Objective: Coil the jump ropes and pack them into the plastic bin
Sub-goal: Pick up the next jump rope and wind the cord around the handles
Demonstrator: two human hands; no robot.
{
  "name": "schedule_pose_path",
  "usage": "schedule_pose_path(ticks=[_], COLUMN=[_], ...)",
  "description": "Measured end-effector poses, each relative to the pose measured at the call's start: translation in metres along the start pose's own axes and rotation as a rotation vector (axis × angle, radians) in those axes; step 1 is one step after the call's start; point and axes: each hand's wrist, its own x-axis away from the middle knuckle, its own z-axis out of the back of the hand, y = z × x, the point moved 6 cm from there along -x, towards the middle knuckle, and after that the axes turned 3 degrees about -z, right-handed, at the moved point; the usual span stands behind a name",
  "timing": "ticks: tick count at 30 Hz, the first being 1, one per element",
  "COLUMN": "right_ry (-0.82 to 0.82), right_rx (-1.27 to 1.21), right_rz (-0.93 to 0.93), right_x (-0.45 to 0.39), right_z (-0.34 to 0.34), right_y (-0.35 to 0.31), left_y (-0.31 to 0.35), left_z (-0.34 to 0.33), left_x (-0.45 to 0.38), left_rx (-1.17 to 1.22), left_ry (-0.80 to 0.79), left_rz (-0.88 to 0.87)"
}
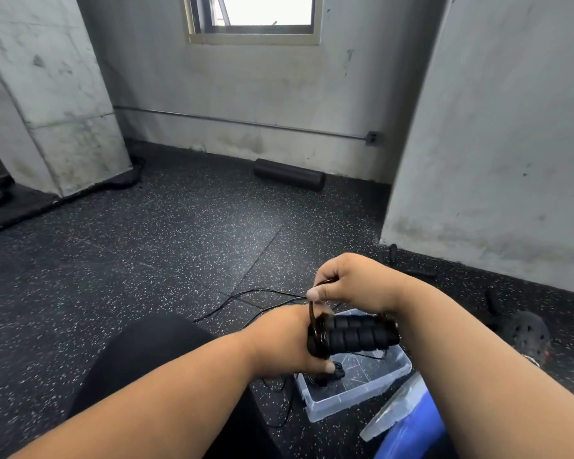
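Observation:
My left hand grips the two black foam handles of a jump rope, held side by side and pointing right. Dark rope coils wrap the handles at the hand's edge. Just above, my right hand pinches a loop of the thin rope between thumb and fingers. Below the hands a clear plastic bin stands on the floor, with a small dark bundle at its near-left corner. More thin black rope trails loose over the floor behind the hands.
A speckled black rubber floor spreads out ahead. A black foam roller lies by the back wall. Grey pillars rise left and right. Dark weights sit at the right. The bin's clear lid leans on something blue.

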Motion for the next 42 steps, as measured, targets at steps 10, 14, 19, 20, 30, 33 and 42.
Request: schedule_pose_path(ticks=[10, 14, 19, 20, 30, 33, 42], right_ry=[-0.081, -0.049, -0.06, -0.059, -0.178, -0.156, 0.091], right_rx=[-0.942, -0.927, -0.967, -0.959, -1.14, -1.291, -0.846], right_rz=[-0.052, 0.038, 0.082, 0.068, -0.237, -0.234, -0.425], right_x=[0.006, 0.005, 0.005, 0.004, 0.013, 0.021, 0.018], right_z=[-0.032, -0.019, -0.013, -0.014, -0.054, -0.065, -0.087], right_y=[0.058, 0.052, 0.051, 0.053, 0.099, 0.102, 0.093], left_y=[0.0, -0.004, -0.004, -0.003, 0.015, 0.015, -0.008], left_z=[0.003, -0.001, -0.007, -0.006, 0.008, 0.014, 0.006], left_x=[-0.003, -0.004, -0.004, -0.005, -0.002, 0.002, -0.001], left_rx=[0.056, 0.195, 0.271, 0.242, -0.041, 0.055, 0.101], left_ry=[-0.014, -0.041, -0.097, -0.083, 0.1, 0.166, 0.06], left_rz=[-0.017, 0.018, 0.043, 0.034, -0.081, -0.051, 0.065])
